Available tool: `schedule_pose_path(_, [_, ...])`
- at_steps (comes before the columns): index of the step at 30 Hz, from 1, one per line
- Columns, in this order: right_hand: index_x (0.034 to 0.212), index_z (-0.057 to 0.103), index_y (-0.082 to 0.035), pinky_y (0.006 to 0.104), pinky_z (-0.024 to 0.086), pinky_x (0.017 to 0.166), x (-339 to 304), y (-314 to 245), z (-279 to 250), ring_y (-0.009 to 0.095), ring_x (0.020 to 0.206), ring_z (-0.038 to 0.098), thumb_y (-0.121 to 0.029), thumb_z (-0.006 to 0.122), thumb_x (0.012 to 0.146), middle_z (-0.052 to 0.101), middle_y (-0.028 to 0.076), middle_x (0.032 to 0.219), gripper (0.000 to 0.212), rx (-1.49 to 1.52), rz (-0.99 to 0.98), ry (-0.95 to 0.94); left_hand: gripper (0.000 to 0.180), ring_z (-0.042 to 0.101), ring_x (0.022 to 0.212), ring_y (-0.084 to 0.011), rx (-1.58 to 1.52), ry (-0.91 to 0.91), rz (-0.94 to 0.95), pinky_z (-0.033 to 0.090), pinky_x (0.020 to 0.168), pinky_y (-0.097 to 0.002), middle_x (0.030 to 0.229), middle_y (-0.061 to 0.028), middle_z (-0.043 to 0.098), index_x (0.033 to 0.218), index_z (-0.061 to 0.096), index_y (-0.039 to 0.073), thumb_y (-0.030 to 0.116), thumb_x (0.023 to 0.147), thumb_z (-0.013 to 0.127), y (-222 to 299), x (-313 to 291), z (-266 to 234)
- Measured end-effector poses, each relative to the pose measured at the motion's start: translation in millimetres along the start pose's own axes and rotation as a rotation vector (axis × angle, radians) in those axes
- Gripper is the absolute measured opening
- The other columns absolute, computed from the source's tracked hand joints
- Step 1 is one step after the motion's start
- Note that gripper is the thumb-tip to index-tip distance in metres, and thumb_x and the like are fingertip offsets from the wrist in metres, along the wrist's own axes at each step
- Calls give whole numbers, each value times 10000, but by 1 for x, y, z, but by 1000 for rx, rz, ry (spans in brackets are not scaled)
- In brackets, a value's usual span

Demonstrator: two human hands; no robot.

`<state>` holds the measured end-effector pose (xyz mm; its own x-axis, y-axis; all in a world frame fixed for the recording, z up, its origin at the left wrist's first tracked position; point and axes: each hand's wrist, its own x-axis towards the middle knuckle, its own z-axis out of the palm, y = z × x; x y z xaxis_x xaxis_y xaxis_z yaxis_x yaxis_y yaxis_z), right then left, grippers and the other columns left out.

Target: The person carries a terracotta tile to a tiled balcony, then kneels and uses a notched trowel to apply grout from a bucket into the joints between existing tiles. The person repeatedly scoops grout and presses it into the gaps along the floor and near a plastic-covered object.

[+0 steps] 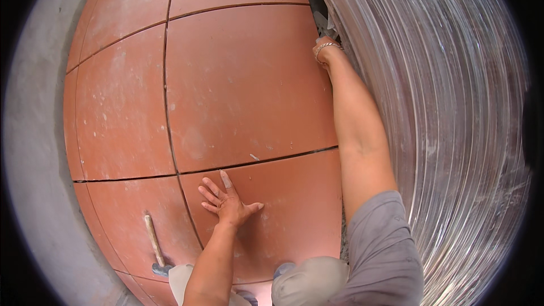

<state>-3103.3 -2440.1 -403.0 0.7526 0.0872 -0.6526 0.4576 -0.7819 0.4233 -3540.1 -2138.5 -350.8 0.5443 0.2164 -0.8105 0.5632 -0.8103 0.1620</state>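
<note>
My left hand (pixel 228 203) lies on a reddish-brown floor tile (pixel 294 209), palm down and fingers spread, just short of the joint with the tile beyond. There is a grey covering on one of its fingertips. My right arm stretches far forward along the right edge of the tiles. At its end my right hand (pixel 324 48), with a chain bracelet at the wrist, is closed around a grey tool that looks like a trowel (pixel 324 24). The tool sits in the narrow gap beside the tiles, and its handle is mostly hidden by the hand.
A hammer (pixel 153 241) with a wooden handle and dark head lies on the tile left of my left arm. Large tiles (pixel 243 85) with dark open joints stretch ahead. Clear plastic wrap (pixel 447 107) rises along the right; a grey wall (pixel 37 124) bounds the left.
</note>
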Motion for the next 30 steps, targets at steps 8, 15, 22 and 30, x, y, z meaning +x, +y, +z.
schedule_pose_path(8, [1034, 797, -146, 383, 599, 769, 7, -8, 11, 259, 972, 729, -277, 767, 832, 765, 28, 1056, 243, 58, -67, -89, 1531, -316, 1424, -531, -5, 11, 8, -40, 1107, -738, 1555, -315, -329, 1569, -223, 220, 538, 584, 906, -3, 0, 2])
schedule_pose_path(15, [1048, 798, -168, 358, 597, 772, -89, -38, 47, 239, 994, 727, -256, 744, 860, 764, 13, 1070, 215, -238, -302, -220, 1513, -293, 1440, -523, 9, 54, 3, -3, 1116, -736, 1563, -305, -324, 1573, -212, 249, 523, 589, 904, 0, -5, 3])
schedule_pose_path(22, [1171, 723, -73, 332, 589, 821, -226, -86, 85, 254, 1029, 720, -194, 669, 915, 738, 58, 1157, 288, -76, -254, -418, 1528, -267, 1453, -517, 5, 113, 32, 18, 1110, -742, 1576, -313, -286, 1571, -210, 240, 519, 583, 922, -2, -9, 9])
schedule_pose_path(30, [1344, 557, -40, 381, 470, 1069, -351, -139, 142, 293, 1287, 575, -174, 621, 942, 619, 208, 1335, 429, 782, 406, -455, 1515, -257, 1468, -493, 9, 149, 70, 0, 1118, -725, 1579, -305, -294, 1570, -218, 251, 548, 604, 910, -7, -11, 13])
